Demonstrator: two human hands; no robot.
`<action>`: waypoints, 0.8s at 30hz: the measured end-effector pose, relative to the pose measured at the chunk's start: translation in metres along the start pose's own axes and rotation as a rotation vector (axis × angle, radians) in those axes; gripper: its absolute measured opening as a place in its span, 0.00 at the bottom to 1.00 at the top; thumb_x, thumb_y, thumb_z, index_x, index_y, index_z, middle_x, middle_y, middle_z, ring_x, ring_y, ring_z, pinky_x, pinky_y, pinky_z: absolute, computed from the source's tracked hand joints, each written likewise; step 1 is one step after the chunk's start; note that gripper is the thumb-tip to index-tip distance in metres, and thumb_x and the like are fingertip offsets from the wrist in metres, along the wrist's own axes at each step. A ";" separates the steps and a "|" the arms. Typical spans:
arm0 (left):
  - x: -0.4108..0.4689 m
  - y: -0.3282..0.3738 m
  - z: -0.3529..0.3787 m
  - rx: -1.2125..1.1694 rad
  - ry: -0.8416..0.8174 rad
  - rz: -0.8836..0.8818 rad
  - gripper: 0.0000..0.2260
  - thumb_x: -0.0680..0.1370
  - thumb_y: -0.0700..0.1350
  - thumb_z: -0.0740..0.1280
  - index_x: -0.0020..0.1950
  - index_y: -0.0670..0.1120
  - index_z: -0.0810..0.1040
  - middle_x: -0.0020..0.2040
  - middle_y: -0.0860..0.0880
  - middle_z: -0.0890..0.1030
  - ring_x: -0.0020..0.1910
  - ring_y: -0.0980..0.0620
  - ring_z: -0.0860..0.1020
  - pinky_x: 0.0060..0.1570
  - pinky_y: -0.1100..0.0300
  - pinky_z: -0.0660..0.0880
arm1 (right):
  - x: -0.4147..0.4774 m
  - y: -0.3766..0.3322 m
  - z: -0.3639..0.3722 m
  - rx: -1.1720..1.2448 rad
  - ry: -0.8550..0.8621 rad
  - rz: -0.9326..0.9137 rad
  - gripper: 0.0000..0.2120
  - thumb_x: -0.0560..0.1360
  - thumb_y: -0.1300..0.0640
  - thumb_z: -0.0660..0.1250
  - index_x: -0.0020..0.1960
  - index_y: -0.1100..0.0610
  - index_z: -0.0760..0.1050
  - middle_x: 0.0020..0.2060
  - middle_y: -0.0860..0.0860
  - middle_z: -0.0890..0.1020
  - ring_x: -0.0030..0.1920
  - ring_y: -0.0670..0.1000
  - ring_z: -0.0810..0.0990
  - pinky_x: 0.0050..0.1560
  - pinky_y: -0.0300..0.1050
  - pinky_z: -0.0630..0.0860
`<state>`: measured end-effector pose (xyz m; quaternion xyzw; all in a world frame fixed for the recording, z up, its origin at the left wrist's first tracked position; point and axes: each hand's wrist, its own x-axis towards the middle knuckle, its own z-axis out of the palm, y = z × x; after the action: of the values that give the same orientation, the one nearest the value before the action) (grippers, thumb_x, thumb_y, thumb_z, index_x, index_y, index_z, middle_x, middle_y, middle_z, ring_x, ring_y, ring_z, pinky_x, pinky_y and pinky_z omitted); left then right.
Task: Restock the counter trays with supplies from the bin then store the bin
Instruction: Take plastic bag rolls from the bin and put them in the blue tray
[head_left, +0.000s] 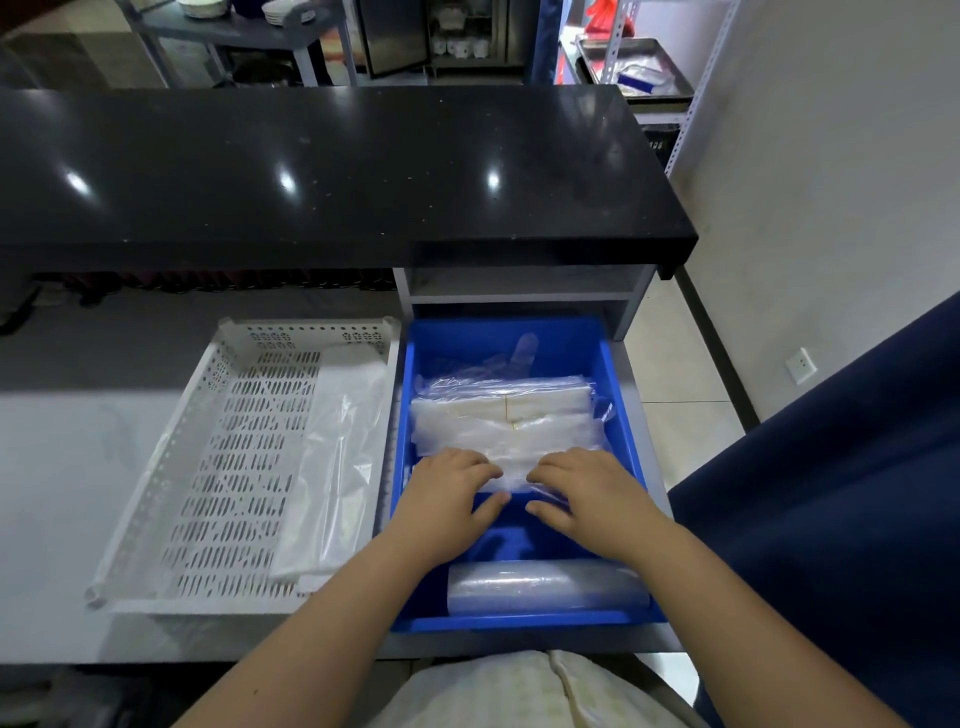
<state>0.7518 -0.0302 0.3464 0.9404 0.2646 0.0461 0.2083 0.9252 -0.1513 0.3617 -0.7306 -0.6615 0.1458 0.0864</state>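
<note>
My left hand (449, 486) and right hand (582, 488) in the blue bin (621, 395), fingers curled onto clear plastic packets (504, 421), grip unclear, no readable labels, white tray (171, 467) beside

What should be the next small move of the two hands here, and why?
Probably close both hands on the clear packet stack and lift it toward the white tray. The left hand and right hand rest on its near edge inside the blue bin, and the tray is mostly bare.
</note>
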 end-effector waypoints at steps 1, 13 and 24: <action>0.001 -0.001 0.001 0.010 -0.031 -0.018 0.18 0.79 0.58 0.60 0.65 0.53 0.75 0.64 0.55 0.75 0.64 0.54 0.70 0.64 0.53 0.66 | 0.000 0.002 0.002 0.009 -0.011 0.026 0.15 0.77 0.41 0.59 0.58 0.47 0.74 0.54 0.43 0.78 0.55 0.47 0.73 0.58 0.48 0.69; 0.009 -0.010 -0.001 0.011 -0.038 0.025 0.14 0.80 0.54 0.57 0.62 0.56 0.77 0.63 0.56 0.76 0.63 0.55 0.70 0.61 0.52 0.65 | 0.021 0.027 -0.005 0.060 0.128 0.066 0.10 0.71 0.63 0.70 0.50 0.54 0.79 0.51 0.48 0.78 0.54 0.51 0.73 0.53 0.46 0.73; 0.034 -0.013 0.003 0.078 -0.010 0.041 0.15 0.77 0.51 0.65 0.63 0.55 0.76 0.61 0.55 0.77 0.60 0.51 0.70 0.59 0.51 0.68 | 0.026 0.016 0.000 -0.120 0.220 0.053 0.32 0.59 0.67 0.77 0.61 0.54 0.75 0.62 0.57 0.75 0.59 0.61 0.74 0.57 0.57 0.72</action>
<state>0.7752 -0.0035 0.3376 0.9533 0.2458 0.0356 0.1720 0.9419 -0.1275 0.3539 -0.7634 -0.6358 0.0269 0.1105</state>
